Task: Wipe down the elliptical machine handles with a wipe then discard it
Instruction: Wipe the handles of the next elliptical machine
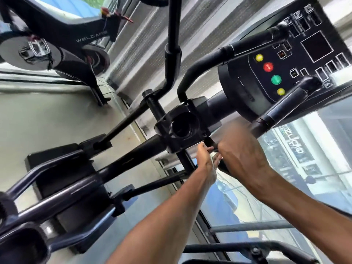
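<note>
The view is tilted and blurred by motion. Both hands meet at a short black bar (209, 142) just below the elliptical machine's round bottle holder (182, 126). The left hand (206, 161) is seen edge-on, with its fingers (210, 149) reaching to that bar and touching it; I cannot tell whether they close around it. The right hand (242, 149) shows its back, knuckles bent and fingers folded out of sight toward the same bar, so I cannot tell what it grips. Whether the wipe sits between the hands is hidden. One fixed handle (285, 103) runs from the console (297, 60) down to the right hand, and the other fixed handle (200, 71) curves away on the console's far side. A long moving handle (172, 54) stands beyond it. The console carries yellow, red and green buttons. An exercise bike (57, 44) stands well apart on the floor (57, 115), and a window (314, 168) lies under the right arm.
</note>
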`<state>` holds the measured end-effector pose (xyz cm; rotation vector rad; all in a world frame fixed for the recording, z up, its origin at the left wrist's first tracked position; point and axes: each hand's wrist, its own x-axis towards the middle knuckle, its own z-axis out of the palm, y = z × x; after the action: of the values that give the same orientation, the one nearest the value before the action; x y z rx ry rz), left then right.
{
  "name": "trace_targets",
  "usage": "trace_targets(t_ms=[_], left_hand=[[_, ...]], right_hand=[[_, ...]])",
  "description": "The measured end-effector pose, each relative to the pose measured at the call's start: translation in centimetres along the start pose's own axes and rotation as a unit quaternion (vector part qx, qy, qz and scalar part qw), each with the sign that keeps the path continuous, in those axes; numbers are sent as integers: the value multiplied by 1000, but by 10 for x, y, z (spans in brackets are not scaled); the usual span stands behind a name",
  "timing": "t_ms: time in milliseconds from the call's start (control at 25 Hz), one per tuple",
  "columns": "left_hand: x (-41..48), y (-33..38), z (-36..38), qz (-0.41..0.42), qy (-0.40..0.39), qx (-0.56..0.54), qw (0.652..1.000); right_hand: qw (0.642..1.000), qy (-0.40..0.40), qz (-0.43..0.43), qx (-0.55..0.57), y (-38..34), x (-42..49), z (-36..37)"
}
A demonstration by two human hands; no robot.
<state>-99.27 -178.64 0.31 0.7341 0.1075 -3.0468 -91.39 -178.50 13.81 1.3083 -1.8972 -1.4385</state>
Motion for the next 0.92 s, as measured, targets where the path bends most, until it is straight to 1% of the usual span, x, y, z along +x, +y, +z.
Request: trace_targets(t_ms=[120, 320, 440, 560, 720, 760, 840, 920], left_hand=[[9, 6, -6, -22, -6, -37, 999], [36, 11, -18, -63, -3, -66, 996], [41, 14, -28, -92, -27, -99, 990], [26, 16, -27, -114, -58, -117, 985], [20, 11, -37, -118, -74, -138, 981], [22, 8, -41, -124, -84, -145, 978], [23, 4, -43, -131, -64, -138, 980], [18, 3, -41, -129, -42, -146, 980]], right_hand=[[997, -71, -27, -30, -13, 14, 12], [982, -171, -16, -75, -36, 45, 46], [973, -206, -8, -107, -45, 58, 56], [966, -237, 11, -100, -51, 67, 59], [941, -308, 31, -138, -63, 80, 83], [937, -315, 27, -146, -65, 82, 89], [940, -300, 3, -160, -66, 86, 106], [941, -305, -12, -143, -69, 93, 116]])
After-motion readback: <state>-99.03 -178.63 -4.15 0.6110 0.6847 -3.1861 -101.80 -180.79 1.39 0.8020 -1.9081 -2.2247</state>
